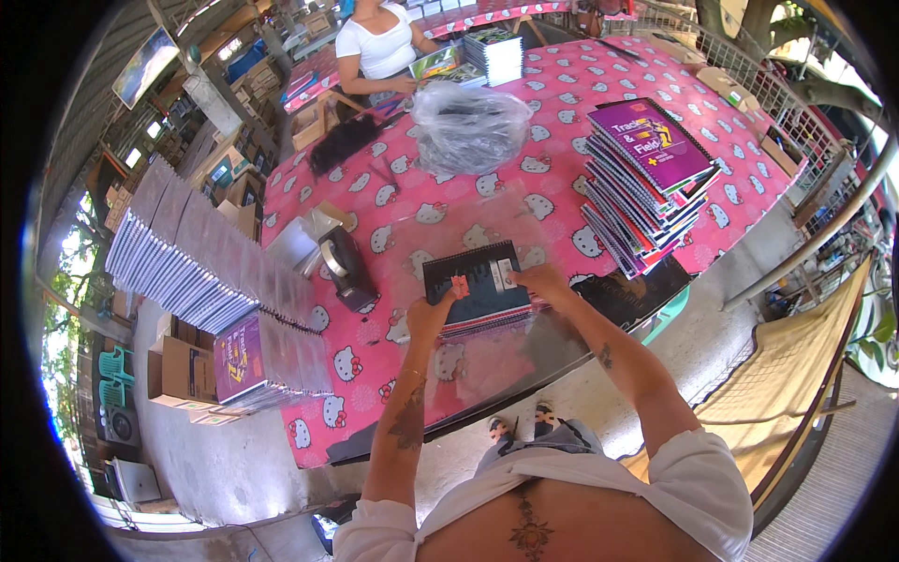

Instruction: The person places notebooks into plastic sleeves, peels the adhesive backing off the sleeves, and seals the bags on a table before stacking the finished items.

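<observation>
A small stack of spiral-bound notebooks (482, 288) with a dark cover on top lies near the table's front edge. My left hand (431, 317) grips its left side, the thumb up on the cover beside a small red patch. At the right side my right hand (547, 283) is closed on the same stack, fingers by a pale label. Under and behind the notebooks spreads a clear plastic sheet or bag (473, 214). Left of my hands stands a black tape dispenser (346, 272). The undersides of both hands are hidden.
A tall pile of spiral notebooks (646, 187) stands at the right on the pink patterned table (552, 122). Plastic-wrapped notebook stacks (192, 262) rise at the left, above a cardboard box (180, 365). Bunched clear plastic (468, 126) lies farther back. Across the table, a person (375, 42) handles books.
</observation>
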Available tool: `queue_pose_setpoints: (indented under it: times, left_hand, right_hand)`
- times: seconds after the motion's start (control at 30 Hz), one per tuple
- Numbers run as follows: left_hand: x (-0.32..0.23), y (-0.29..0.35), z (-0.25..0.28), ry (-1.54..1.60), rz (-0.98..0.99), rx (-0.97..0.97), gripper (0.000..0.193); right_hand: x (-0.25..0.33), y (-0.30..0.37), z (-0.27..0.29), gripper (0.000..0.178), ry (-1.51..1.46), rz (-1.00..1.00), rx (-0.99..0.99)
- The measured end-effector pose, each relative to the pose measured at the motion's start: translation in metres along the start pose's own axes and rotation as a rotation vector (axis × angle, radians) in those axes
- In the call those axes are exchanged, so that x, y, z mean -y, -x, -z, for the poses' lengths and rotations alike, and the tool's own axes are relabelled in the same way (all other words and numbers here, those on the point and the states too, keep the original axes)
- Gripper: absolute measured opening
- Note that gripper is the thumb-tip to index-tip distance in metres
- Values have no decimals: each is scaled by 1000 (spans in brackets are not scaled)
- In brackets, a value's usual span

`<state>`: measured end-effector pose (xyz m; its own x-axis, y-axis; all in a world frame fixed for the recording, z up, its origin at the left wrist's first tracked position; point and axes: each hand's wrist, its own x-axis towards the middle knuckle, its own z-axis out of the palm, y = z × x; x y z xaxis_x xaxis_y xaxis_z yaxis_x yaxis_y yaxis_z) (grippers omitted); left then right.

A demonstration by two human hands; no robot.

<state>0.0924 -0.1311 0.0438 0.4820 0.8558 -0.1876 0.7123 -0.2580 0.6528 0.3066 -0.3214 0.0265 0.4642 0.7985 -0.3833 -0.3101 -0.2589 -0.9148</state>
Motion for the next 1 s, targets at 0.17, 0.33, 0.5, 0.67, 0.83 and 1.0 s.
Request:
queue_pose_setpoints:
  times: [0.17,0.33,0.5,0.67,0.83,1.0]
  left_hand:
    - [19,9,6,119,-87,-182,80]
    - [95,91,41,-103,-592,354,36]
    - [117,119,47,-219,-615,344,16]
    - [90,116,63,-7,-576,489,8]
    - [114,100,70,-142,-675,375,11]
    - [109,95,63,-113,-557,373,20]
  right_hand:
    - [1,18,-19,34,3,-10,-229]
    - [-55,91,-4,20,714,705,200]
    - [-69,92,-12,8,1002,592,319]
    - [-50,99,-27,12,1194,581,265]
    - [-37,98,-10,18,1174,492,373]
    - [-25,103,-17,19,1199,500,215]
